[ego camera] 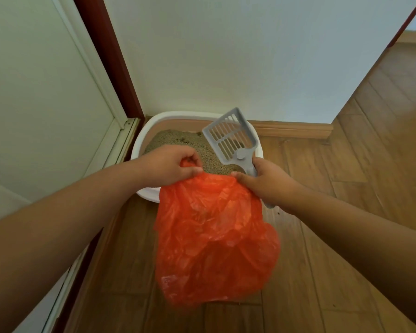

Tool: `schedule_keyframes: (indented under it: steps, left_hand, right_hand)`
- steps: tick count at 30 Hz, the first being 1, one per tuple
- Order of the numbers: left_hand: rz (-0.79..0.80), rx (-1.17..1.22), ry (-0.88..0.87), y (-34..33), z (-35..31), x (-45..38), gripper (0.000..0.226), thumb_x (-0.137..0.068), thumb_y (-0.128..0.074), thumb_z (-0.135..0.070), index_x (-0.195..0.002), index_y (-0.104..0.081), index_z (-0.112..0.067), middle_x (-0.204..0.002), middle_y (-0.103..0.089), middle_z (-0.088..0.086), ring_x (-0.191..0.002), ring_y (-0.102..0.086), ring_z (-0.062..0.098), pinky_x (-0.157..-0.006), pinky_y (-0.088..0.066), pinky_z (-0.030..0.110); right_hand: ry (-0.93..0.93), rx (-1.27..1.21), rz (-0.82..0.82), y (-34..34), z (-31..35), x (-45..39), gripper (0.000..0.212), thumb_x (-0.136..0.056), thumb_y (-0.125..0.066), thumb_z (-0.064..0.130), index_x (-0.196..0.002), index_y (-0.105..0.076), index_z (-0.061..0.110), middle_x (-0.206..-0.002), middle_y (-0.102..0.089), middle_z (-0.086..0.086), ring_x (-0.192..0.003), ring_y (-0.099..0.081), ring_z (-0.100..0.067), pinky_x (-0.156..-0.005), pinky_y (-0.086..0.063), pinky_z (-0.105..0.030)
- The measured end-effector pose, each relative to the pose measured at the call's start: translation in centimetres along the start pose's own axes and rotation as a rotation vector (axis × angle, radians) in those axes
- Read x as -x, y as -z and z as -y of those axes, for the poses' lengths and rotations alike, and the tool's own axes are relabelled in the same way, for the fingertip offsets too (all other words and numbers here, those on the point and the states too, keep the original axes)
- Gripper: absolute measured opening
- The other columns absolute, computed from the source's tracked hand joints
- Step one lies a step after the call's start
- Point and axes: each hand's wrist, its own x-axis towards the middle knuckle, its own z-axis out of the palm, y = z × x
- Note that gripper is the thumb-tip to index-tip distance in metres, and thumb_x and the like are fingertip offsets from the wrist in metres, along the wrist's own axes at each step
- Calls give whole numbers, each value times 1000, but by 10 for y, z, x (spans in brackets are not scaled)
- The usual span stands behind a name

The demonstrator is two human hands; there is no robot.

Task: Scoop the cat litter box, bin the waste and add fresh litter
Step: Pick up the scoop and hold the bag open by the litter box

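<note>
My left hand [171, 164] pinches the top edge of a thin orange plastic bag [214, 239], thumb and fingers curled round a bunched fold of it. My right hand [265, 182] grips the handle of a grey plastic scoop [231, 137] and, with the same hand, my thumb touches the bag's other top corner. The bag hangs between my hands, crinkled and translucent, its film creased and glossy, sagging into a rounded belly above the floor [322, 236].

The scoop is rigid and flat-bottomed, with raised side walls and two rows of long slots in its blade; it tilts up over the right side of the litter box [139, 140]. I cannot see anything lying in it.

The litter box sits in the corner against the white wall [226, 56], a rounded tray with a broad smooth white rim and a pinkish inner wall. Inside lies grainy, sandy-beige litter [178, 139], its surface uneven.

The floor is wood-patterned boards with a matching skirting board [293, 131]. A dark red door frame [111, 58] runs along my left. I can read no writing anywhere.
</note>
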Motion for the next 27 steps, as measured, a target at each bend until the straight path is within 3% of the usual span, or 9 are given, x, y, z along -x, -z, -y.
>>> schedule_keyframes:
  steps: [3, 5, 7, 10, 13, 15, 20, 24, 27]
  left_hand:
    - [-10, 139, -41, 2, -1, 2, 14, -90, -76, -31, -101, -69, -37, -97, -68, -15, -86, -65, 1, -79, -56, 25]
    - [-24, 213, -55, 3, -1, 2, 22, -88, -77, -19, -101, -67, -33, -98, -68, -12, -79, -64, 2, -74, -56, 24]
    - [-86, 273, -62, 3, -1, 1, 26, -86, -75, -10, -99, -64, -28, -95, -68, -10, -67, -58, 0, -64, -53, 22]
    - [-240, 277, -86, 3, -1, -1, 25, -83, -78, -16, -93, -59, -29, -96, -66, -8, -67, -56, 1, -66, -54, 28]
    - [-318, 284, -77, 4, -1, -2, 28, -81, -80, -27, -89, -54, -34, -95, -68, -9, -77, -64, 6, -74, -60, 34]
    - [-307, 313, -94, 3, 0, -3, 29, -81, -81, -30, -91, -54, -36, -107, -71, -9, -94, -70, 12, -83, -62, 42]
    - [-222, 440, -123, -2, -1, -5, 39, -79, -83, -34, -107, -56, -31, -121, -67, -6, -102, -72, 18, -82, -62, 49]
    - [-132, 521, -77, -1, -5, -7, 62, -73, -92, -34, -119, -51, -40, -132, -55, -12, -112, -67, 16, -83, -63, 44]
    - [-18, 390, 23, 0, -7, -7, 84, -67, -95, -39, -129, -38, -44, -132, -42, -16, -113, -62, 14, -83, -63, 37]
  right_hand:
    - [40, 91, 45, 1, 18, -10, 40, -90, -72, 48, -116, -56, 23, -98, -68, -1, -70, -62, -13, -50, -48, -26]
    - [84, -24, 77, 3, 34, -18, 31, -90, -75, 41, -112, -57, 28, -104, -71, -1, -86, -70, -18, -67, -60, -33]
    - [121, -267, 179, 3, 49, -22, 25, -90, -77, 31, -109, -62, 31, -104, -75, -3, -96, -73, -23, -86, -62, -44]
    - [142, -467, 271, -3, 63, -25, 34, -86, -81, 21, -117, -68, 23, -106, -78, -5, -100, -75, -25, -91, -61, -49]
    - [132, -575, 231, -17, 58, -26, 39, -86, -80, 9, -122, -66, 17, -107, -77, -9, -100, -75, -27, -91, -60, -51]
    - [122, -616, 203, -23, 52, -24, 39, -86, -77, 4, -122, -65, 15, -107, -77, -11, -100, -76, -27, -91, -60, -51]
    - [81, -671, 159, -19, 44, -25, 43, -85, -76, 0, -123, -61, 12, -108, -76, -14, -98, -76, -31, -88, -61, -53]
    - [30, -625, 88, -15, 42, -27, 51, -75, -75, 3, -121, -57, 15, -112, -71, -20, -98, -74, -38, -81, -61, -60]
    - [33, -654, 77, -12, 39, -28, 51, -75, -67, -3, -122, -56, 12, -111, -67, -29, -99, -70, -47, -81, -58, -67]
